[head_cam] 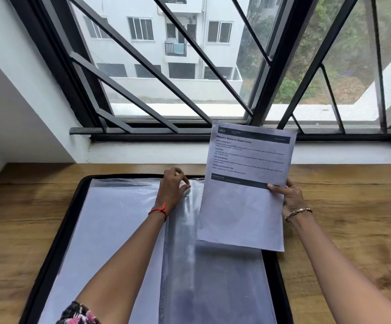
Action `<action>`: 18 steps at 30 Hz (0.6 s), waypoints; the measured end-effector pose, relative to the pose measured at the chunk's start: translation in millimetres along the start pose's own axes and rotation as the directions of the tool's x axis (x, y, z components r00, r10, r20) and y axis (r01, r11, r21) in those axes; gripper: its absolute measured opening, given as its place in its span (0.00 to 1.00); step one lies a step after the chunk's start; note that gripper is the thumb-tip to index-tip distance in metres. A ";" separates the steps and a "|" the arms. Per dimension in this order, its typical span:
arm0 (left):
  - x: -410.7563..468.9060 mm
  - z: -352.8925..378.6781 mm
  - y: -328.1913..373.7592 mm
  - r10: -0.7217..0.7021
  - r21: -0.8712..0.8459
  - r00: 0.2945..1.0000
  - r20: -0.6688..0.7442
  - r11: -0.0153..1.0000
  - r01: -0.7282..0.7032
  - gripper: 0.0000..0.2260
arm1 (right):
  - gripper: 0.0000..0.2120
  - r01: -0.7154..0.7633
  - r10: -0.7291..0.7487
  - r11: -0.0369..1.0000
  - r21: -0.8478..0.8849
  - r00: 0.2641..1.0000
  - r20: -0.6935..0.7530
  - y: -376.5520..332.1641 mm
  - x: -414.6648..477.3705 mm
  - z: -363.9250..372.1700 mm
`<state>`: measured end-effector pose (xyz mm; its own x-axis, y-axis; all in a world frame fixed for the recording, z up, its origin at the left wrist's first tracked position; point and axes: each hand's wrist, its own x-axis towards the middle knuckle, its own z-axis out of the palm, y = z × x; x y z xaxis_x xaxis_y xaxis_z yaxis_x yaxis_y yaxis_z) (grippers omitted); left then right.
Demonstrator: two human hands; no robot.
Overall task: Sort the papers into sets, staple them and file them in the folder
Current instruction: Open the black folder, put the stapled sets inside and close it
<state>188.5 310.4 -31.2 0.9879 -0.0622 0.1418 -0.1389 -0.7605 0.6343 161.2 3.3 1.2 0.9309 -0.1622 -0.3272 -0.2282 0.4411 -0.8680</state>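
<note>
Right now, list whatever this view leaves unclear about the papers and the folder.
Head view, paper set: small print blurred; any staple or sheet count unseen.
Folder: near end cut off by the bottom edge.
Left hand: glare on the plastic sleeve hides whether it pinches it.

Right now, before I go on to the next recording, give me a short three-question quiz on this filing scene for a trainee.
1. Which hand holds the printed paper? A left, B right, C both.
2. True or false: the folder on the table is closed.
3. Fill in: the left hand pinches the top edge of a clear ____.
Key: 1 B, the right hand. 2 False, it lies open. 3 sleeve.
</note>
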 end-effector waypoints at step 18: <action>-16.3 -7.5 -5.5 0.086 -0.113 0.995 0.052 0.990 -0.080 0.10 | 0.18 0.496 -0.499 0.815 -0.298 0.864 0.073 -89.9 8.1 99.0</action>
<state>172.6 320.4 -31.3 0.9745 -0.1608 0.1564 -0.2242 -0.6755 0.7025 217.5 49.7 113.6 0.9387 -0.2956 0.1776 0.1907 0.0160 -0.9815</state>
